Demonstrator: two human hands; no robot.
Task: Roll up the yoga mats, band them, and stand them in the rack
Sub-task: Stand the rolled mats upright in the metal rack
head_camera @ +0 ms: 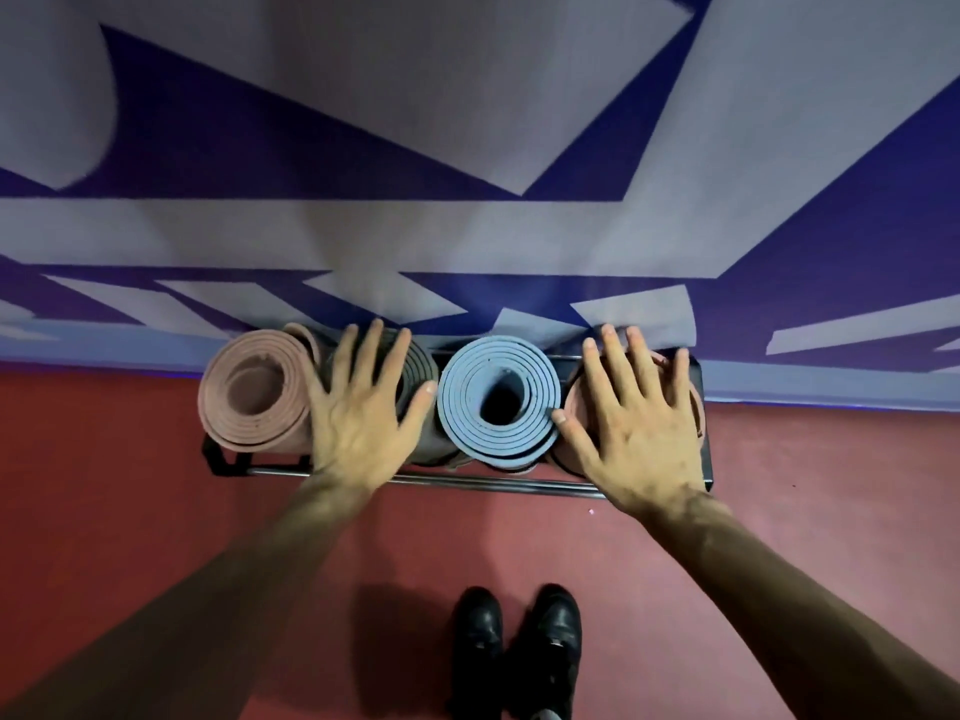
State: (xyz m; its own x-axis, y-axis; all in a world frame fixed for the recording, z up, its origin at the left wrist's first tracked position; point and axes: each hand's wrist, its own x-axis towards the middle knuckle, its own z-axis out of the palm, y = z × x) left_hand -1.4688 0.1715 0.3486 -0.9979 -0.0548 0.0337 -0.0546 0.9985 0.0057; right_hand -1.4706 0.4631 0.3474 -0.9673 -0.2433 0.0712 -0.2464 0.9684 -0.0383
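Fingers spread, your left hand [358, 407] rests flat on the grey mat [418, 368], right hand [634, 413] on the rightmost mat [573, 400].

Grey mat [418, 367] mostly under left hand [358, 413]

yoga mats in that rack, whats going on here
A person stands over the rack, which sits on the floor against the wall. Four rolled mats stand upright in it: a left pink mat, a grey mat, a blue mat and a right pink mat. The left hand lies flat, fingers spread, on the grey mat's top; the right hand lies flat on the right pink mat. Neither grips anything. No bands show from this angle.
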